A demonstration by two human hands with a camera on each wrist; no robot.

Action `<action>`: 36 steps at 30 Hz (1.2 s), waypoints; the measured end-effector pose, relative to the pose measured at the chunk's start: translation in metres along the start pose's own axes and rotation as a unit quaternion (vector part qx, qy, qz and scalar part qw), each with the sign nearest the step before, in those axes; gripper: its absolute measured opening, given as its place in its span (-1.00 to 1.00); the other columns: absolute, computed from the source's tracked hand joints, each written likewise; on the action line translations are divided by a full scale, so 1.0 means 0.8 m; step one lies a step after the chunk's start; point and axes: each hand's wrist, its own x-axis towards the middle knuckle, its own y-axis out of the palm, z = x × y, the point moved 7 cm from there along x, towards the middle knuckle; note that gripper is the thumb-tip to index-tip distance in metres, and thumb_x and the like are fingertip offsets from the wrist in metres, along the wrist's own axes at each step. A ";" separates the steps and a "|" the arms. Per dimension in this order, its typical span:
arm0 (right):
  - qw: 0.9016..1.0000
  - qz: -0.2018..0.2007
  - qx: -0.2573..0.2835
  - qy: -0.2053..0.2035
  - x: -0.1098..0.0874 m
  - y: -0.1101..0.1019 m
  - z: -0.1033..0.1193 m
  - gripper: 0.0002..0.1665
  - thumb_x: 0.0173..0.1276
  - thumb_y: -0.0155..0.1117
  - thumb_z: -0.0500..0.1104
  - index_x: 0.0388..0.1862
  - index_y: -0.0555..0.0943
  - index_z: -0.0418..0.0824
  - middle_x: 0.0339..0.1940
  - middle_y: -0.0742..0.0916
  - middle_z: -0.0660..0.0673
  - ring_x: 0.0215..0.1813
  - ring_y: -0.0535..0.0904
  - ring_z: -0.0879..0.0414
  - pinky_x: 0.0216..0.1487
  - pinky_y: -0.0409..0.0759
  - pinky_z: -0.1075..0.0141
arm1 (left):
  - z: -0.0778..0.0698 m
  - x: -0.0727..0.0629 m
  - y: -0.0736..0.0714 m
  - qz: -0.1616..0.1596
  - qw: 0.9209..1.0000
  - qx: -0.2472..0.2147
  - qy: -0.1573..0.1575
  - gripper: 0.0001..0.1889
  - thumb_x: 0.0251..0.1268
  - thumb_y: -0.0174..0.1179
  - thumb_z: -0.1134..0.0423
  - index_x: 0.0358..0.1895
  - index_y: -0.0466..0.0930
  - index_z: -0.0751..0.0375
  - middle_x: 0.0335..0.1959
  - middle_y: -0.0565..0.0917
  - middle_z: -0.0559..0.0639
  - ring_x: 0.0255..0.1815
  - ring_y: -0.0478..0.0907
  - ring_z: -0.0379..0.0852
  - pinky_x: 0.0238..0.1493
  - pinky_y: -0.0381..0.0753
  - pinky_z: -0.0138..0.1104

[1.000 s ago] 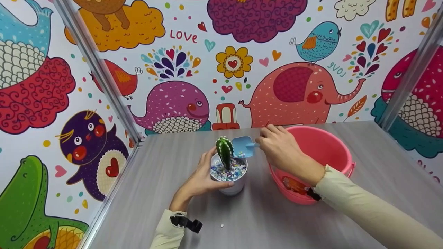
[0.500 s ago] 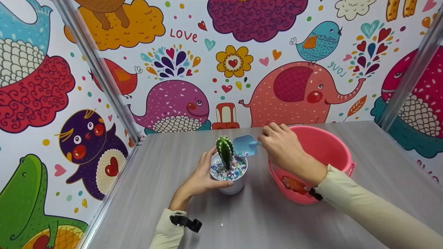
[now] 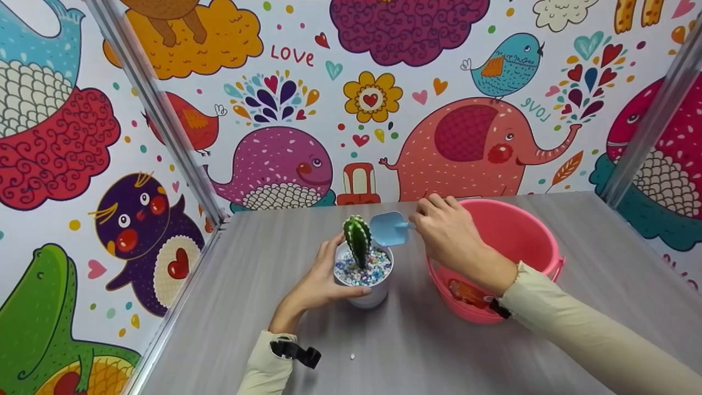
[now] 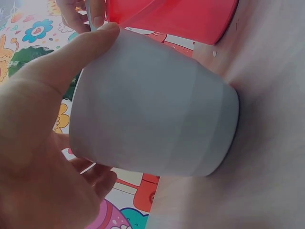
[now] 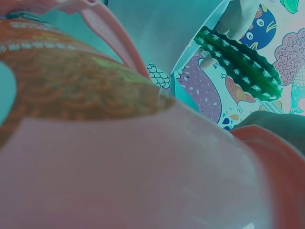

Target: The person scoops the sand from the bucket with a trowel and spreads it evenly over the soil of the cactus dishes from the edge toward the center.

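Note:
A green cactus with white tufts stands upright in a white flowerpot. Multicoloured pebbles cover the top of the pot around its stem. My left hand grips the pot near its rim, thumb on the near side; the left wrist view shows the pot's smooth wall between thumb and fingers. My right hand pinches the short handle of a light blue toy shovel. The shovel's blade is tilted beside the cactus, over the pot's far right rim, and no pebbles show on it.
A pink bucket with an orange label stands at the right, beneath my right forearm. One small white pebble lies on the grey table near the front. A cartoon-patterned wall rises behind.
The pebbles at the shovel's lower edge have slid off into the pot. The shovel and right hand have shifted slightly up and right. My left hand keeps its place on the pot.

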 end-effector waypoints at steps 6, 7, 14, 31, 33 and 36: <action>1.000 -0.005 -0.007 0.000 0.001 0.000 0.001 -0.73 0.23 0.61 -0.29 -0.06 0.87 -0.21 -0.10 0.80 -0.18 -0.04 0.58 -0.09 -0.12 0.55 0.12 | 0.002 0.000 0.000 0.000 1.000 -0.001 -0.003 0.38 -0.12 0.74 -0.16 0.77 0.00 -0.14 0.59 0.23 0.19 0.63 0.27 0.29 0.63 0.29 0.28; 1.000 -0.007 -0.010 -0.002 0.001 0.000 0.002 -0.72 0.23 0.61 -0.29 -0.06 0.86 -0.21 -0.10 0.79 -0.18 -0.04 0.58 -0.09 -0.12 0.55 0.12 | 0.002 -0.001 0.000 0.000 1.000 -0.002 -0.003 0.38 -0.12 0.74 -0.16 0.77 0.00 -0.14 0.60 0.23 0.17 0.64 0.26 0.30 0.63 0.29 0.28; 0.998 -0.025 -0.044 -0.023 0.003 -0.001 0.011 -0.62 0.17 0.67 -0.23 0.01 0.86 -0.21 -0.09 0.79 -0.20 -0.05 0.59 -0.09 -0.09 0.59 0.12 | 0.004 -0.001 0.001 0.002 1.000 -0.003 -0.009 0.38 -0.14 0.73 -0.19 0.77 0.00 -0.14 0.60 0.23 0.14 0.64 0.25 0.29 0.64 0.28 0.28; 0.999 -0.033 -0.002 0.007 -0.006 -0.007 -0.005 -0.76 0.29 0.54 -0.33 -0.05 0.85 -0.24 -0.14 0.77 -0.20 -0.06 0.58 -0.11 -0.16 0.50 0.13 | 0.008 0.002 0.002 0.003 1.000 -0.023 -0.007 0.37 -0.12 0.75 -0.13 0.77 0.00 -0.21 0.60 0.24 0.11 0.64 0.26 0.18 0.66 0.24 0.25; 0.999 -0.030 0.013 0.014 -0.010 -0.009 -0.011 -0.73 0.27 0.58 -0.31 -0.03 0.85 -0.24 -0.14 0.78 -0.21 -0.07 0.59 -0.11 -0.17 0.50 0.14 | 0.010 0.002 0.001 0.003 0.999 -0.031 -0.008 0.36 -0.11 0.76 -0.12 0.77 0.00 -0.25 0.60 0.24 0.10 0.64 0.27 0.19 0.66 0.23 0.26; 0.999 -0.022 0.036 0.031 -0.017 -0.011 -0.021 -0.64 0.21 0.65 -0.27 0.02 0.85 -0.23 -0.12 0.79 -0.21 -0.07 0.60 -0.11 -0.16 0.54 0.15 | 0.012 0.001 0.000 0.003 0.999 -0.041 -0.011 0.35 -0.10 0.75 -0.11 0.77 -0.01 -0.29 0.65 0.22 0.11 0.66 0.26 0.22 0.66 0.21 0.30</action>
